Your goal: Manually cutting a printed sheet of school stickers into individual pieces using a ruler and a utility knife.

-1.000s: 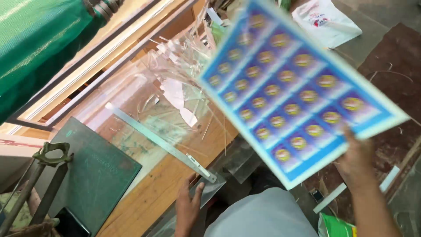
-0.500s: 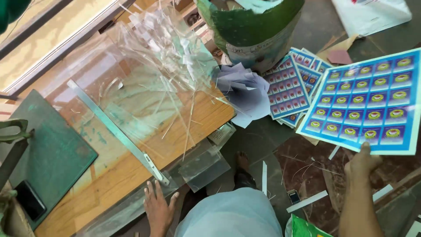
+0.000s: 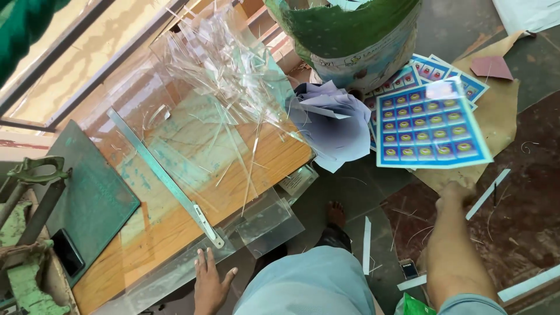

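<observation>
Right hand point(image 3: 457, 192) extends out over floor, pinching lower edge of label sheet point(image 3: 430, 125); sheet lies fwd of hand, long axis approx. left-right, above label stack point(image 3: 434, 71) by sack point(image 3: 356, 41). Left hand point(image 3: 209, 279) lies flat, fingers spread, released, on clear film point(image 3: 192, 265) at tabletop point(image 3: 146, 233) near edge, just beside ruler point(image 3: 166, 178) end. Right hand is nearer to stack.

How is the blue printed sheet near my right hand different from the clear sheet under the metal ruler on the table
The blue printed sheet is opaque, covered in rows of round yellow emblems; the clear sheet is see-through, showing the wooden table beneath. The printed sheet is off the table, over the floor beyond the right hand; the clear sheet lies flat under the metal ruler, near the left hand. Both are thin and rectangular.
</observation>
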